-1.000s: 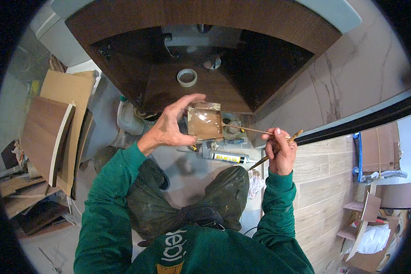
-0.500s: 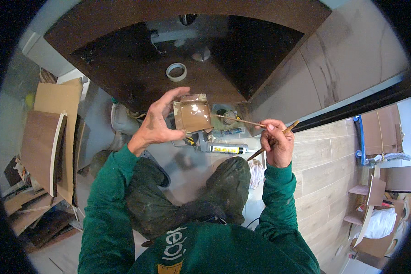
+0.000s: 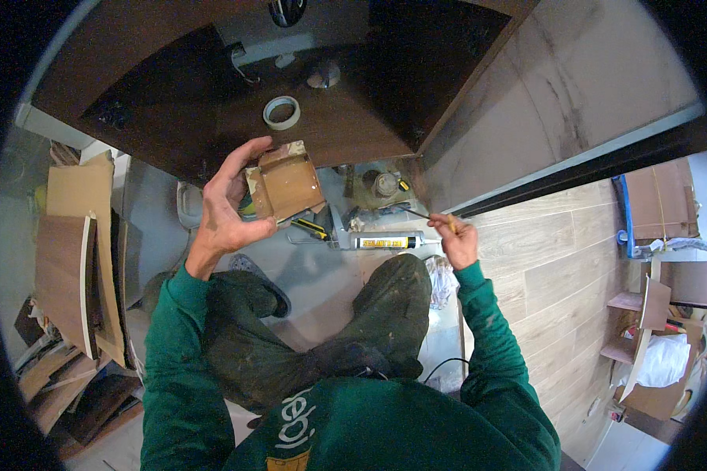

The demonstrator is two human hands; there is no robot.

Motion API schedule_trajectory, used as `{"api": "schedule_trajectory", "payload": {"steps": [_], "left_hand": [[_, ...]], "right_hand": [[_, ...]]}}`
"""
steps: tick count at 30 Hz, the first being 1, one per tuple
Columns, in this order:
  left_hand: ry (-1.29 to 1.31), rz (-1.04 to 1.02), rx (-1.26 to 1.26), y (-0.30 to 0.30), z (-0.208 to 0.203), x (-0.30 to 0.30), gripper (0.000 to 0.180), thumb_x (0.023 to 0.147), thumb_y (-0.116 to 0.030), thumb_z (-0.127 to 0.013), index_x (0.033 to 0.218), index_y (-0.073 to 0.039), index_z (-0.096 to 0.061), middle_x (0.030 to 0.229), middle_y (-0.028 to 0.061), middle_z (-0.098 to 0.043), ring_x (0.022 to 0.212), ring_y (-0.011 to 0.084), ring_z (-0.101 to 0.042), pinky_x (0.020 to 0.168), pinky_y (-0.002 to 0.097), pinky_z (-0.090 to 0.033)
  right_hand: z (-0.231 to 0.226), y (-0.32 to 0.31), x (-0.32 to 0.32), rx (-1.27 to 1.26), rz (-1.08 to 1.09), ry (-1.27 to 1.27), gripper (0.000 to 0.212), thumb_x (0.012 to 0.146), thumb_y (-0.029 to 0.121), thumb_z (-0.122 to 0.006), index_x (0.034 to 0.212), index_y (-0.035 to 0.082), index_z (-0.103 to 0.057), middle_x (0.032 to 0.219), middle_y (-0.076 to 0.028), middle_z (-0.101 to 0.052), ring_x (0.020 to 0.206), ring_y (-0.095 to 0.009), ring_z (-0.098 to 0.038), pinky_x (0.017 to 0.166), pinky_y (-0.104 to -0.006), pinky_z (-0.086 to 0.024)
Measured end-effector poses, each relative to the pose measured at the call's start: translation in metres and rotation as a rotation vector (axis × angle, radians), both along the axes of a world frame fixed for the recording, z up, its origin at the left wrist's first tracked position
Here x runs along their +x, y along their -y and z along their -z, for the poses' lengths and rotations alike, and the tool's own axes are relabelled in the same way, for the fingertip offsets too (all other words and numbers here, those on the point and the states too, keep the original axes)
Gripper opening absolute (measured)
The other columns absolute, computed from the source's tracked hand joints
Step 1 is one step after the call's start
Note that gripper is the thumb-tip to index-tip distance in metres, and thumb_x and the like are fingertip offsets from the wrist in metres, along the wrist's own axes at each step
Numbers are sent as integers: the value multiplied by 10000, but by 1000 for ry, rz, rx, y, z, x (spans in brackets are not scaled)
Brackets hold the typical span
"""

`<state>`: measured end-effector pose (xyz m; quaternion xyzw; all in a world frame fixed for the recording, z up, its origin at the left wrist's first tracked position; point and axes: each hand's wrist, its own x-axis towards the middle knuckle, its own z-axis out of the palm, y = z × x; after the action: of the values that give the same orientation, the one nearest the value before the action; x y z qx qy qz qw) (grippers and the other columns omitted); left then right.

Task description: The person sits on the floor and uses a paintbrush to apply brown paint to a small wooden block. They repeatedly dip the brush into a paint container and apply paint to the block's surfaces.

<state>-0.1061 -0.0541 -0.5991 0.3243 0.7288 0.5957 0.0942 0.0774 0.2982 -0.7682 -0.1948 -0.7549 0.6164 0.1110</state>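
Note:
My left hand (image 3: pixel 226 216) grips a small, shallow square cardboard box (image 3: pixel 291 184) by its left side, thumb below and fingers above. Pale smears mark the box's rim, and its open side shows. To the right, apart from the box, my right hand (image 3: pixel 457 239) pinches a thin dark stick-like tool (image 3: pixel 419 213), tip pointing left. The kind of tool cannot be made out. Between and beyond my hands lie a sealant cartridge (image 3: pixel 385 242), a yellow and black utility knife (image 3: pixel 309 228) and a round container (image 3: pixel 386 184).
A roll of tape (image 3: pixel 281 113) rests inside the dark brown open cabinet (image 3: pixel 353 133) ahead. Boards and cardboard (image 3: pixel 69 275) lean at the left. A wood-look floor (image 3: pixel 542 282) stretches right, toward a shelf unit with a white bag (image 3: pixel 661 361). Crumpled plastic (image 3: pixel 442 282) lies beside my knee.
My right hand has moved down and away from the box, taking the thin tool with it. The box has shifted left and tilted in my left hand. The view has shifted slightly.

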Motion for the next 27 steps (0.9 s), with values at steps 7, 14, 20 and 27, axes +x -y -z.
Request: {"api": "schedule_trajectory", "payload": {"steps": [7,14,20,27], "left_hand": [[-5,-26,-48,3,3,2,945,523,-124,-736,1391,56,-407,1356,148,-474,1277,243,-471,1101,353,-342],[9,-72,-85,12,3,6,960,524,-156,-728,1390,81,-388,1342,164,-487,1244,254,-502,1069,352,-377],[42,-84,-45,19,9,3,954,528,-158,-726,1388,82,-390,1343,166,-492,1231,254,-513,1063,356,-384],[67,-107,-135,21,8,4,962,512,-152,-736,1393,50,-408,1350,161,-495,1250,252,-499,1076,364,-368]], "right_hand": [[113,13,-20,860,-391,61,355,798,76,-608,1148,97,-658,996,-88,-724,797,-278,-700,687,-384,-557],[219,30,-76,1054,-583,427,518,774,174,-621,1286,148,-552,1264,-92,-620,850,-305,-685,742,-425,-549],[244,39,-88,1084,-614,533,365,841,258,-573,1194,167,-584,1118,-125,-638,762,-336,-690,669,-473,-545],[145,40,-58,1024,-442,362,478,797,274,-642,1264,189,-584,959,-142,-699,747,-351,-684,656,-471,-542]]}}
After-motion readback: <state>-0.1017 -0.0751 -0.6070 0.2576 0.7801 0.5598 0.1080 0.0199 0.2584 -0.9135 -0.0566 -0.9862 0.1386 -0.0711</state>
